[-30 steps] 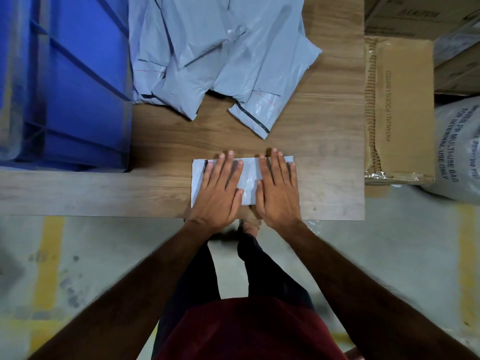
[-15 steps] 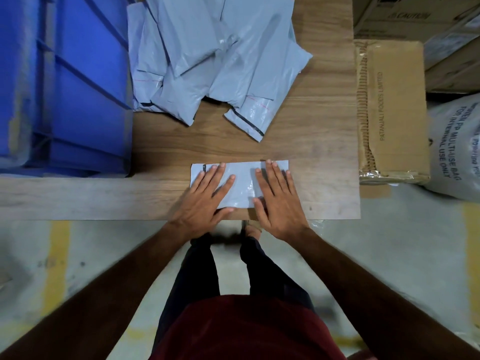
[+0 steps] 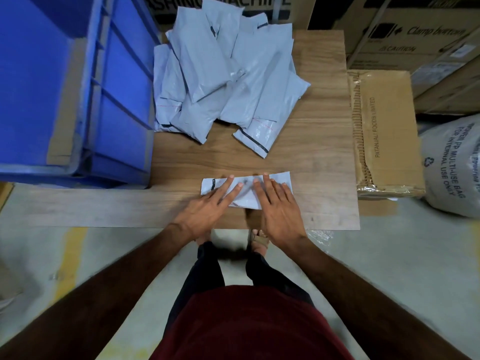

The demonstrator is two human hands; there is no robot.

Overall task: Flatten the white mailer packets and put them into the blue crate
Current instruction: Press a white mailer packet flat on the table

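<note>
Beside my table: cardboard box (image 3: 381, 131) printed "PATANJALI FOODS LIMITED"; white sack (image 3: 452, 167) marked "FOR INTERNAL USE ONLY"; far carton (image 3: 405, 35) reading "Clamp bottom", "CAUTION"

We have one view only — a wide-angle camera on the person's head, looking steeply down and a little forward. It sits close above the tabletop (image 3: 324, 157), which fills the middle of the frame, with the person's own torso and legs at the lower centre. Straight lines bow toward the edges — the blue crate (image 3: 52, 100) at upper left, cardboard boxes (image 3: 384, 131) at right.
</note>
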